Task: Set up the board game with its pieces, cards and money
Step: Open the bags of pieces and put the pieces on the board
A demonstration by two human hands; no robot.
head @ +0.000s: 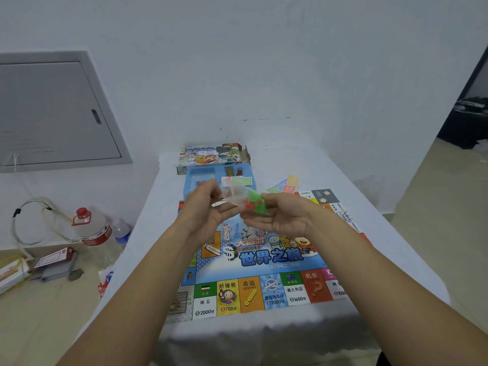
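Head view: both hands hold 1 small clear bag (244,200) of red and green pieces above the board (253,260). The left hand (203,207) pinches its top; the right hand (277,216) grips its lower end. Best to tear it low over the board, so pieces don't scatter.

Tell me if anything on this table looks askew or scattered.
A few loose cards lie fanned at odd angles beyond the board's far right corner, not stacked. The small clear bag of red and green pieces is unspilled, held above the board between left hand and right hand.
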